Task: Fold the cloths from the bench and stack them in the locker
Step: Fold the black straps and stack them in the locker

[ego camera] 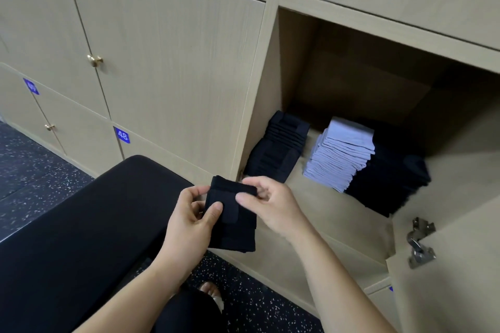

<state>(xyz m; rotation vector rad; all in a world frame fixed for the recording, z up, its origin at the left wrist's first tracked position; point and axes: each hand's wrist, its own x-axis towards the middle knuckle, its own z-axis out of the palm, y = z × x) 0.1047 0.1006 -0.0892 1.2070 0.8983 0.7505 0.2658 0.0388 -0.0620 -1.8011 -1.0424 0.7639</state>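
Observation:
A folded black cloth hangs in the air in front of the open locker, held by both hands. My left hand pinches its left edge, thumb on top. My right hand pinches its upper right corner. Inside the locker stand three stacks of folded cloths: a black stack at the left, a light blue stack in the middle and a black stack to its right. The black padded bench lies below my left arm.
Closed wooden locker doors with brass knobs and blue number tags fill the left. The open locker's door with a metal hinge stands at the lower right. The floor is dark and speckled. A foot shows below.

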